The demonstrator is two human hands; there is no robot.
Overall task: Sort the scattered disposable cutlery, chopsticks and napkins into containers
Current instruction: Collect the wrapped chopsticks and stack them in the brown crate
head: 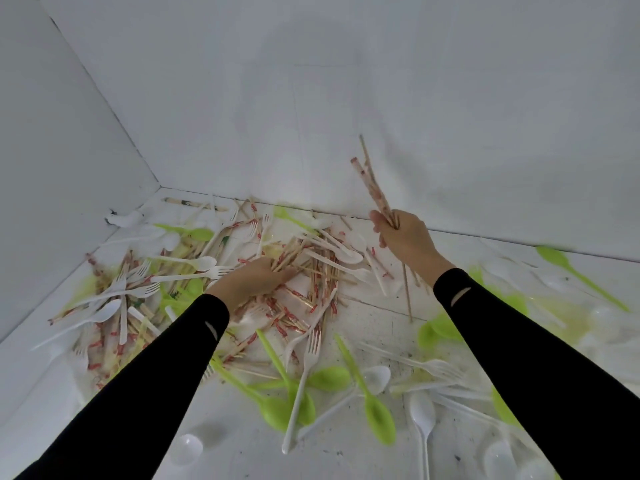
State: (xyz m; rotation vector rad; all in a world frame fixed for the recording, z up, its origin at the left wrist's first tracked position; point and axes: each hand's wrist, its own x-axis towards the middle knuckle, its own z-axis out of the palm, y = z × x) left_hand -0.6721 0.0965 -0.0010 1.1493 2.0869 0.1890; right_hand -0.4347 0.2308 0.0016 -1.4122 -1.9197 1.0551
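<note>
- Two hands out: I'm watching the right hand (403, 237) gripping a bundle of chopsticks (375, 192), lifted against the white wall (450, 116).
- Left hand (256, 277) is digging into the chopstick pile (311, 271); fingers buried, I can't tell its grip.
- Green spoons (377, 410) and white forks (304, 382) are crowding the near surface (374, 317).

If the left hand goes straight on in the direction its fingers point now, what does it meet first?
The left hand points away and to the right, so it would first meet the loose wooden chopsticks at its fingertips; it seems to touch them already, though depth is unclear.
</note>
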